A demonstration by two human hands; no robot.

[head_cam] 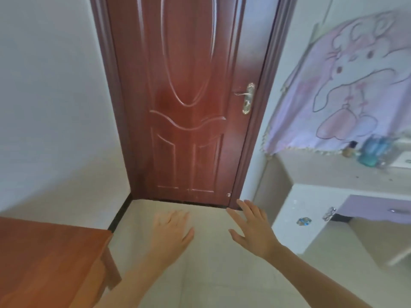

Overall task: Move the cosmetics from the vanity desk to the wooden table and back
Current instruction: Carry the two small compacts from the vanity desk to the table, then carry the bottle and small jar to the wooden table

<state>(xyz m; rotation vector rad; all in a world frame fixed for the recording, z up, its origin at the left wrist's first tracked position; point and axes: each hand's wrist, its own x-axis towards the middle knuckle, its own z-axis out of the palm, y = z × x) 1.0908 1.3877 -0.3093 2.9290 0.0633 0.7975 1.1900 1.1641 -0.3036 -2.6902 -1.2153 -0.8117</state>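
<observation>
- Over the pale floor (200,274), at mid-frame, the left hand (172,230) is held out palm down with fingers spread and loosely straight; it is gripping nothing. Motion blur softens its fingertips.
- Just beside it, apart, the right hand (253,232) is likewise open-fingered and holding nothing, with its thumb pointing toward the left hand. It shows more sharply.
- Both forearms run off the bottom edge.
- Lower left: one corner of the wooden table (49,258) shows; the rest is cut off by the frame. Its visible top is bare.
- Right side: the vanity desk (333,176) is partly cut off by the right edge. A purple drawer (378,210) and a blue knob (303,221) show on its front.
- Cosmetics (373,152) stand on the vanity desk at the far right, well apart from both hands. Blue-green containers and a small amber bottle (349,150) can be made out; their count and labels are too blurred to tell.
- A lilac cloth (355,85) with a cartoon figure hangs behind them, hiding whatever it covers.
- Straight ahead: a closed red-brown door (189,96) with a metal handle (246,97).
</observation>
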